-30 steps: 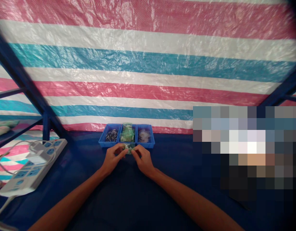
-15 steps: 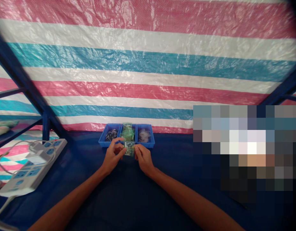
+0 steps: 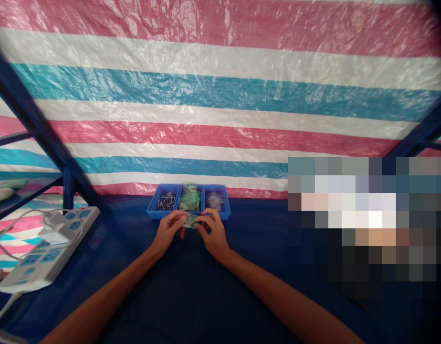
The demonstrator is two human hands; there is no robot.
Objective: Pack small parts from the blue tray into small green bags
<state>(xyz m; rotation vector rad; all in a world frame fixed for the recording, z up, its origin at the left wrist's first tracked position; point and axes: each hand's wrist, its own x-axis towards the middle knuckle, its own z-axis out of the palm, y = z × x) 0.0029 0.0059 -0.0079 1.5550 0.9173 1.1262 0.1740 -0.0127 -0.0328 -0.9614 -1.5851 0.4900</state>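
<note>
Between my two hands is a small green and clear plastic packet (image 3: 191, 220), held up just in front of three blue bins. My left hand (image 3: 169, 231) pinches its left side between thumb and fingers. At the right side, my right hand (image 3: 215, 235) has its thumb and fingertips closed on the packet. Green plastic packets fill the middle blue bin (image 3: 190, 197). Dark, thin, pen-like pieces lie in the left blue bin (image 3: 152, 204), and translucent whitish pieces lie in the right blue bin (image 3: 225, 203). What the held packet contains is too small to tell.
The bins stand on a dark blue table (image 3: 184, 291), against a striped plastic sheet (image 3: 220, 134). On the left lies a white power strip (image 3: 50, 253) with cables and plugged-in adapters. Blue frame bars slope down both sides. A blurred-out block covers the right side.
The packet has tilted and shows less of its face. My right fingers have shifted up and over its right side; my left fingers have curled down around it.
</note>
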